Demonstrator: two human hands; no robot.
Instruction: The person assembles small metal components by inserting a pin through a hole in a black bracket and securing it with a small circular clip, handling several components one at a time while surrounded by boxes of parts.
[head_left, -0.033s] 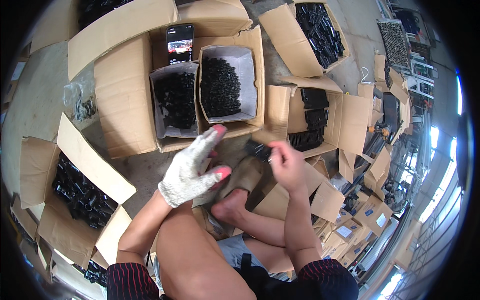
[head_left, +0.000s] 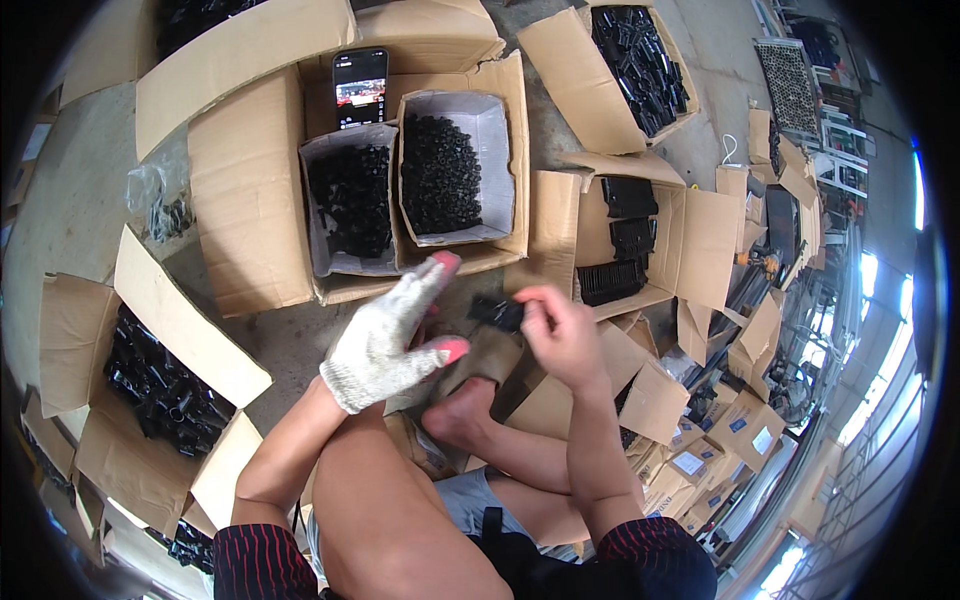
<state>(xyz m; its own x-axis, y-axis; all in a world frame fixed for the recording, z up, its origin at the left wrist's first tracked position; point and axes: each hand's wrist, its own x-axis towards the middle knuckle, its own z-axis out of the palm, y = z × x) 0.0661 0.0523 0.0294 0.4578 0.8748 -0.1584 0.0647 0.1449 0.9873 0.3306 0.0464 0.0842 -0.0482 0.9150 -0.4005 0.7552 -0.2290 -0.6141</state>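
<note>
My left hand, in a whitish knit glove with pink-red fingertips, is raised over my knee. Its thumb and fingers stand apart, and nothing shows between them. With bare fingers pinched together, my right hand holds a small black plastic part by its right end. The part is blurred, so its exact kind cannot be told. It hangs just right of the gloved hand, with a gap between them. Beyond both hands, two grey-lined bins hold small black pieces: the left bin and the right bin.
A large carton surrounds the bins, with a lit phone propped at its back. An open carton at right holds stacked black parts. More cartons of black parts stand at left and far right. My foot is below the hands.
My right hand has moved left with the black part, closer to the glove. My left hand has shifted slightly to the right.
</note>
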